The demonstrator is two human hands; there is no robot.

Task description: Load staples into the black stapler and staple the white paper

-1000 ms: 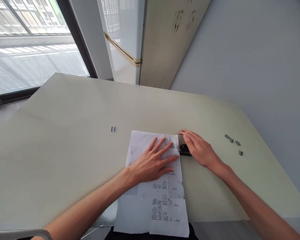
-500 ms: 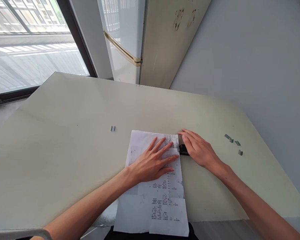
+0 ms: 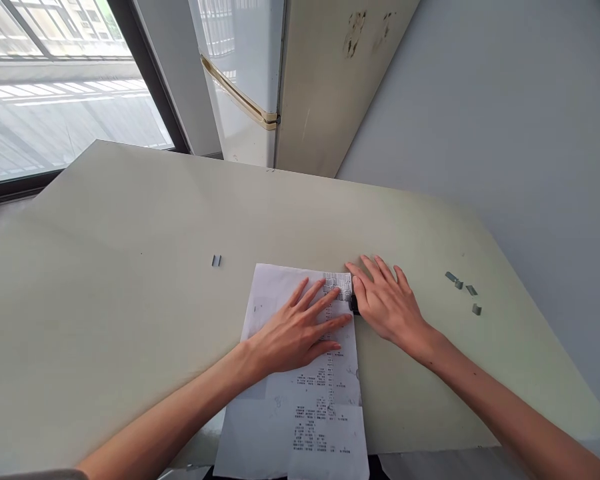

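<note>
Sheets of printed paper lie on the table and hang over its near edge. My left hand rests on them, open, with its fingers spread flat across the upper right part. At the paper's right edge sits a small black stapler, mostly hidden under my right hand. The palm of that hand lies over the stapler, and its fingers are stretched out and apart on the far side.
Several short strips of staples are scattered on the right of the pale table. Two thin staple strips lie left of the paper. Beyond the table stand a fridge and a wall.
My right hand has shifted slightly left and spread its fingers, covering more of the stapler. The left hand stays on the paper. The view has shifted a little.
</note>
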